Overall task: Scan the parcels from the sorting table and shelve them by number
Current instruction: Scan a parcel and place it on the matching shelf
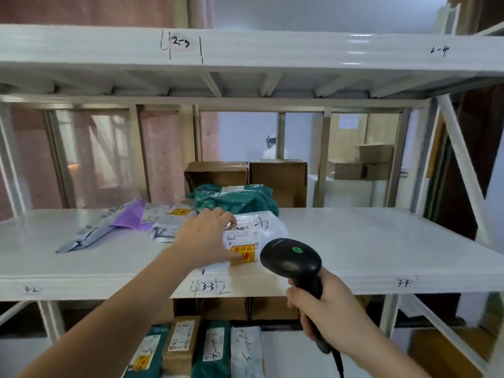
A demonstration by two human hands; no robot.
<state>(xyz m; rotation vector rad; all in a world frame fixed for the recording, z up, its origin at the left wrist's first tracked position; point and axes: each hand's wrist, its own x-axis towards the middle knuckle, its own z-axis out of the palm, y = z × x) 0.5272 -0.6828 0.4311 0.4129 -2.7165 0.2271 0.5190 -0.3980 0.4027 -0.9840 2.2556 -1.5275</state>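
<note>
- The white plastic-wrapped parcel [253, 236] lies on the middle white metal shelf [381, 241], at the front edge just above the handwritten "3-3" tag [208, 287]. It carries a barcode label, a yellow-and-red sticker and a black handwritten mark on top.
- The left hand [207, 238] rests on the parcel's left side, fingers curved over its top and thumb by the yellow sticker (whether it truly grips or only touches is hard to tell).
- The right hand [324, 315] is clenched round the handle of a black handheld barcode scanner [293, 261], whose head with a green dot sits just right of the parcel.
- Behind the parcel on the same shelf: a crumpled green plastic mailer bag [240, 199], and two brown cardboard boxes [278, 178] side by side behind it.
- To the left lie a purple-and-grey flat mailer pouch [131, 219] marked "3-2".
- On the shelf below stand several parcels [212, 350] in a row, green, brown and white, with handwritten numbers.
</note>
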